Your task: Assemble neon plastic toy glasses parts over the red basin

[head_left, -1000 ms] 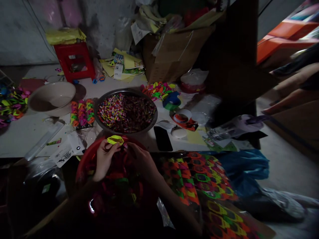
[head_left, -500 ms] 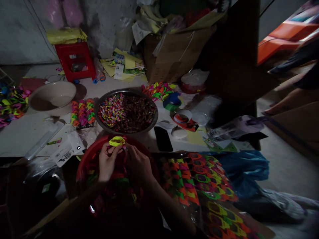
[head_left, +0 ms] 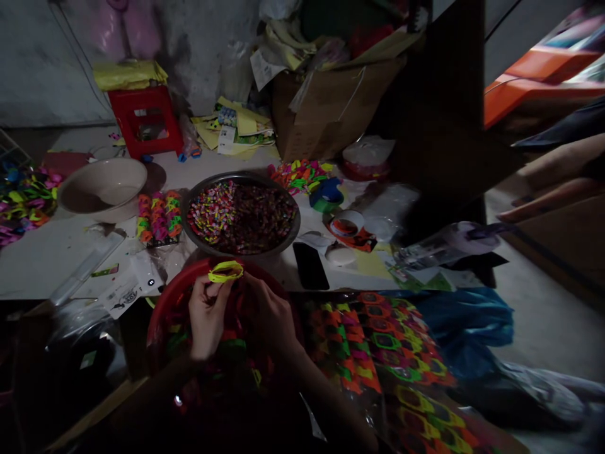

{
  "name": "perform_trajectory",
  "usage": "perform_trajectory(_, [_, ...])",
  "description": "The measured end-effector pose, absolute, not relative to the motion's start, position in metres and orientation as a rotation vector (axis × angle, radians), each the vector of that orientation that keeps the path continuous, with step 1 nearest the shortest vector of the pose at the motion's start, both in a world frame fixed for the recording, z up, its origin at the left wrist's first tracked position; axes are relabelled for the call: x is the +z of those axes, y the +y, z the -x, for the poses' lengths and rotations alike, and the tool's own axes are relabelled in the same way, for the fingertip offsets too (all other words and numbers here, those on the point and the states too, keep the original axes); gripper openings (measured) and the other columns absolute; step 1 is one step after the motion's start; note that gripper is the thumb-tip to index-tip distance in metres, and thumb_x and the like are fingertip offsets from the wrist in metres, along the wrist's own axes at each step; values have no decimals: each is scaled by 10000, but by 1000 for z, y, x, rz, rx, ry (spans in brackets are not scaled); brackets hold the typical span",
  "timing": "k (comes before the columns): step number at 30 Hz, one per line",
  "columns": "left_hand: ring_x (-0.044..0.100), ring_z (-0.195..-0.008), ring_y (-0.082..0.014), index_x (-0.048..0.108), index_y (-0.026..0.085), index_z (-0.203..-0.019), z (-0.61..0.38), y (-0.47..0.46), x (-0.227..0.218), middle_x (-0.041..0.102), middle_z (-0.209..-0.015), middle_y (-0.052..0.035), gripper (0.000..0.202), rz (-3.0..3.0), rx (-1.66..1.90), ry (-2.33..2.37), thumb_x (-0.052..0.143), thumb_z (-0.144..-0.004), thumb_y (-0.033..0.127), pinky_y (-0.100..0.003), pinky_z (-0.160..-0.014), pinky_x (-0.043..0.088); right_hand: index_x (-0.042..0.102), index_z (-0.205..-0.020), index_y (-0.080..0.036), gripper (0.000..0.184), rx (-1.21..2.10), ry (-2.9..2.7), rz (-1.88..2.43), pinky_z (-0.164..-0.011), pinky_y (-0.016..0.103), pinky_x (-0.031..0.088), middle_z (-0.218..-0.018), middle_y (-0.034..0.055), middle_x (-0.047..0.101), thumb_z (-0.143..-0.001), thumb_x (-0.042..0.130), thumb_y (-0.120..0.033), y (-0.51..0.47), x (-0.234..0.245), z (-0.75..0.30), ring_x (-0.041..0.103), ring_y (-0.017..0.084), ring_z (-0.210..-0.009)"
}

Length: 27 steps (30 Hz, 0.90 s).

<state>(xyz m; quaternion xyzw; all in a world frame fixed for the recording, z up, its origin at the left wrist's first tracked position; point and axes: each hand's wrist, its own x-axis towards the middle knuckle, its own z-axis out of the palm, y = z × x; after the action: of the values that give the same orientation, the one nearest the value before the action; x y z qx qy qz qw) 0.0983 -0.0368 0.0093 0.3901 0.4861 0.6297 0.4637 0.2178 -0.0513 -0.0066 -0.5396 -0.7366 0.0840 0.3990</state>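
My left hand [head_left: 208, 318] pinches a yellow plastic loop that looks like a toy watch [head_left: 225, 272] between thumb and fingers. The loop is held above a red basin [head_left: 158, 318], with its opening showing. Close to the loop's right end is my right hand [head_left: 273, 312], its fingers bent and closed. Shadow hides what, if anything, these fingers hold. Inside the basin lie dim coloured pieces, some green and pink. Just beyond stands a metal bowl [head_left: 295, 230] full of small wrapped candies [head_left: 212, 211].
Left on the table are a pale bowl [head_left: 104, 189] and a pack of coloured toy watches [head_left: 159, 217]. A black phone [head_left: 311, 266] and a tape roll [head_left: 347, 224] lie right. Bagged toy watches [head_left: 385, 340] sit below the edge. Another person's limb [head_left: 562, 170] shows far right.
My right hand has shifted slightly down and away from the yellow toy watch. The loop is turned so its opening shows more. The person at the right has moved.
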Motion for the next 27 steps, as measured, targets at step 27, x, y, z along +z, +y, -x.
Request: perform_trajectory(27, [725, -837, -183, 570, 184, -835, -99, -45, 10, 767, -875, -30, 319, -947, 1573, 1193, 756, -707, 410, -294, -785, 577, 578, -1160, -105, 297, 167, -1943, 1405, -537, 218, 497, -939, 113, 722, -928, 395, -139, -54, 4, -215, 698, 168, -701])
